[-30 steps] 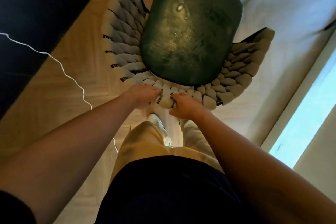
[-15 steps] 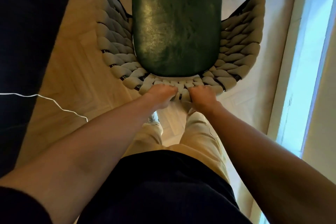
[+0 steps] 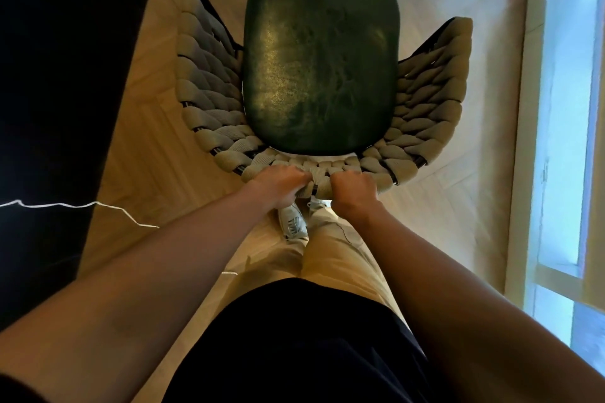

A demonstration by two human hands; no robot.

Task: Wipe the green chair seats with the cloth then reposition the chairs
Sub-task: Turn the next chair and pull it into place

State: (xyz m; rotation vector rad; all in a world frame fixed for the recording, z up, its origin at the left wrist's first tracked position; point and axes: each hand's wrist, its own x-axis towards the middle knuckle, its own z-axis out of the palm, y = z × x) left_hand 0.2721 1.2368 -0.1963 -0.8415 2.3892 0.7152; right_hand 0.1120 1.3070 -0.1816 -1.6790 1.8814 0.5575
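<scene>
Currently, item: chair (image 3: pixel 322 82), seen from above and behind its backrest.
Seat: green seat (image 3: pixel 320 67), upright and bare; no cloth shows on it or in either hand.
Backrest: woven backrest (image 3: pixel 435 98), beige cord on a dark frame, curving round the rear and both sides of the seat.
Left hand: left hand (image 3: pixel 278 185) grips the top rear edge of the backrest, fingers curled over the weave.
Right hand: right hand (image 3: pixel 352 191) grips the same edge just beside the left, fingers curled round it.
Location: on the wood floor (image 3: pixel 137 127), between the dark table (image 3: pixel 65 59) on the left and the window (image 3: pixel 563 108) on the right; a white cable (image 3: pixel 82 204) runs out from the table side.
Change: a second ago the chair sat angled toward the window; now it stands squared to the person and further from the top of the view.
Meaning: judged to be the repositioning step, with wiping of this seat likely done and final placement not yet settled.
Risk: the cable lies near the feet.
</scene>
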